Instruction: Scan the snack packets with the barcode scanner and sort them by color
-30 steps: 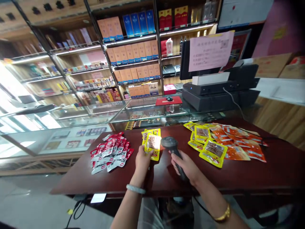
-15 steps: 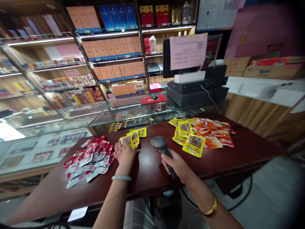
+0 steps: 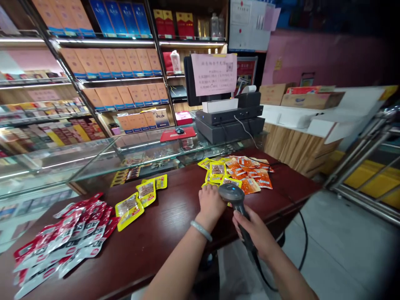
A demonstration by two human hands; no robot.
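Presently, left hand (image 3: 211, 203) low over the table (image 3: 175, 225), back up, fingers bent and pointing far, at the near edge of the yellow pouches (image 3: 218, 169) on the right; fingertips hidden, so cannot tell whether it grips one. Right hand (image 3: 253, 231) wrapped round the dark plastic handle of a scanner (image 3: 231, 193), rounded head tilted left beside the left hand. Pouches flat, squarish, glossy, brownish panel inside a bright border. Shiny orange packets (image 3: 250, 171) adjoin them on the right. Farther left, an overlapping line of other yellow pouches (image 3: 128, 210), then a heap of long, crinkled red-and-silver packets (image 3: 71, 233). Tabletop dark reddish-brown, polished; smooth pale bangle (image 3: 201, 230) on left wrist.
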